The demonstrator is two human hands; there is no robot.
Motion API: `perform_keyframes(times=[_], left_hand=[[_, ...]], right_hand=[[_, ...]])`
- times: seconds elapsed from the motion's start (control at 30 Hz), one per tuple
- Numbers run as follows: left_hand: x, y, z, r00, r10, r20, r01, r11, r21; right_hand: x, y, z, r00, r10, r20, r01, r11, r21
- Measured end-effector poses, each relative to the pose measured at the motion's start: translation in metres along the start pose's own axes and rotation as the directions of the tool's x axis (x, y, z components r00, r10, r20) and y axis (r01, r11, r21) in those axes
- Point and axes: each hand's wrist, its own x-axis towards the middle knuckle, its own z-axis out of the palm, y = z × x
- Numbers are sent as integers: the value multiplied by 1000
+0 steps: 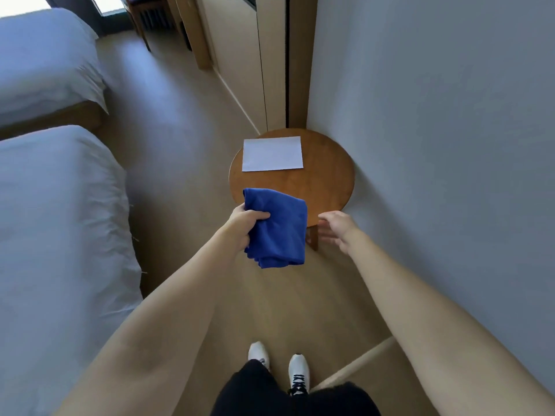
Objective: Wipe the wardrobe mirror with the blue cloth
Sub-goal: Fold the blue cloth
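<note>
Blue cloth (277, 228) bunched in left hand (244, 225), fingers clenched round its upper edge, hanging in the air over near rim of round wooden table (327, 178). Right hand (336, 231) just beside, fingers relaxed, gripping nothing. White paper (272, 153) flat on table. Beds (54, 223) off to the left.

Both bare arms reached forward and down. The left hand (244, 225) gripped the blue cloth (277, 228), fingers curled around its upper edge, thumb across the front. The right hand (336, 229) hovered just beside it, fingers loosely extended, holding nothing.
</note>
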Motion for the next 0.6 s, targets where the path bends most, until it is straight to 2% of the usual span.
perform_keyframes(times=[0.33, 0.6], left_hand=[[189, 51, 10, 991, -123, 46, 120, 990, 75], [288, 76, 11, 974, -218, 63, 204, 963, 177]], right_hand=[[144, -61, 32, 988, 58, -146, -53, 998, 34], [228, -83, 53, 968, 135, -212, -129, 991, 44]])
